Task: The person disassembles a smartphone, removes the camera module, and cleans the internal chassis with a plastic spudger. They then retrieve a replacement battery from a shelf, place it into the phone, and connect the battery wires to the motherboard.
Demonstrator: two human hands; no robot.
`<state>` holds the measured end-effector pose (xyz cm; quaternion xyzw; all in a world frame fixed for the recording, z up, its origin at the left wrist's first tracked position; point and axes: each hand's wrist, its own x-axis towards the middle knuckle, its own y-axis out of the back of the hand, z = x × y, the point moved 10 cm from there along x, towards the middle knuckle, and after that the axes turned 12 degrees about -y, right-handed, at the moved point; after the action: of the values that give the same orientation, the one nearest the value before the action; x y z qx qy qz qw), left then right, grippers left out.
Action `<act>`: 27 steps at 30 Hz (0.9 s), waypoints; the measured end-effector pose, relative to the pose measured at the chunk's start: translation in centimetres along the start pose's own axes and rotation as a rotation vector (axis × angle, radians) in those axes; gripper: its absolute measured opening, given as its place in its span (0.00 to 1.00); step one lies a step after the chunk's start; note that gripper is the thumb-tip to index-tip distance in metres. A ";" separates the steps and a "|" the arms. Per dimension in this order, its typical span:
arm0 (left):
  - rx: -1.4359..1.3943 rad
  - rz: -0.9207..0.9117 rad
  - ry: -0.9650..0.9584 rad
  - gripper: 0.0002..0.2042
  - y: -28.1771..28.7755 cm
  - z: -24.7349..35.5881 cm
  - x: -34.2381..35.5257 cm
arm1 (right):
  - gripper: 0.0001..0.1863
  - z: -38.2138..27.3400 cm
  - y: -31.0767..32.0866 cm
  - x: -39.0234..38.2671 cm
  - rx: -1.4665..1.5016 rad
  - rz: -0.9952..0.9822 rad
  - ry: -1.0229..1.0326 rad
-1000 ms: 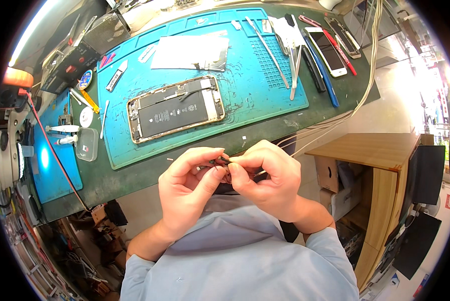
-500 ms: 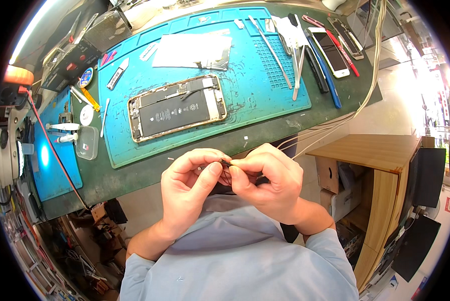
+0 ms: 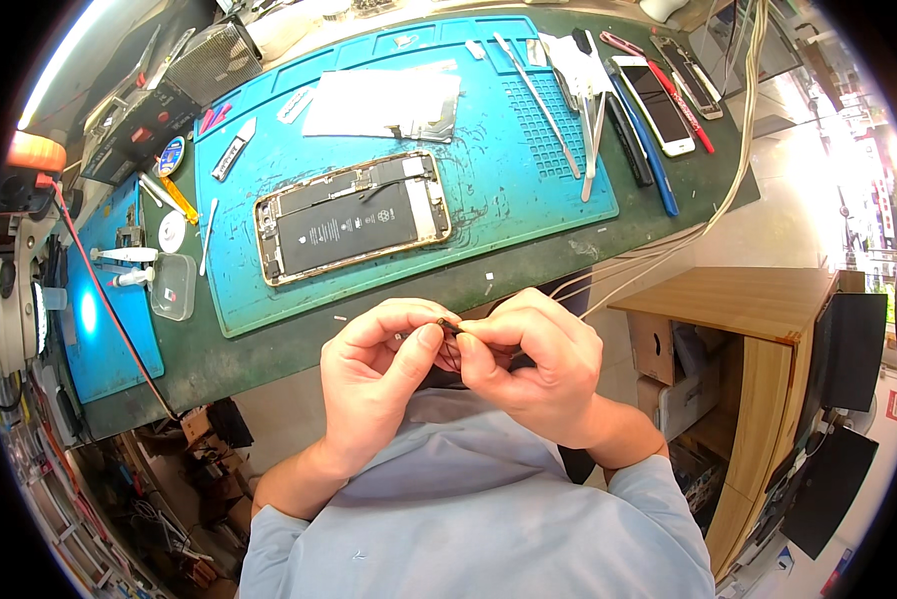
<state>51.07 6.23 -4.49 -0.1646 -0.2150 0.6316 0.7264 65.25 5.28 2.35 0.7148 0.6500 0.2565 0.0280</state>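
Close in front of my body, short of the bench edge, my left hand (image 3: 380,357) and my right hand (image 3: 536,357) meet at the fingertips. Both pinch one small dark part (image 3: 449,326), with what looks like a thin dark strip hanging below it. Fingers cover most of the part, so I cannot tell its exact kind. Beyond my hands an opened smartphone body (image 3: 353,217) lies on a blue work mat (image 3: 338,290). Its black battery and inner metal pieces show, inside a gold-coloured frame.
Metal tweezers (image 3: 538,105), a blue pen-like tool (image 3: 645,150) and a white phone (image 3: 656,105) lie at the right. White sheets (image 3: 368,103) lie behind the opened phone. A clear plastic box (image 3: 174,287) stands left. A wooden cabinet (image 3: 723,299) is at my right.
The dark part between my fingertips has tilted slightly. Both hands keep nearly the same place, and the things on the bench have not moved.
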 end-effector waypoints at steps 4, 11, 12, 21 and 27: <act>0.005 -0.002 -0.002 0.06 0.1 -0.1 0.0 | 0.08 0.2 -0.1 0.0 0.011 -0.009 -0.001; 0.010 -0.004 -0.015 0.06 0.0 0.0 0.0 | 0.08 0.2 0.0 -0.1 -0.011 0.014 -0.010; 0.015 -0.003 -0.014 0.06 0.0 0.0 0.0 | 0.08 0.2 0.0 -0.2 -0.013 0.026 -0.023; 0.028 -0.009 -0.021 0.06 0.0 0.1 0.2 | 0.09 0.1 -0.1 -0.2 -0.025 0.035 -0.015; 0.041 0.005 0.005 0.06 0.1 0.0 0.1 | 0.09 0.2 -0.1 -0.2 -0.038 0.038 -0.019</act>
<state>51.04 6.37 -4.49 -0.1517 -0.1997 0.6373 0.7287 65.20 5.13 2.04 0.7286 0.6311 0.2627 0.0430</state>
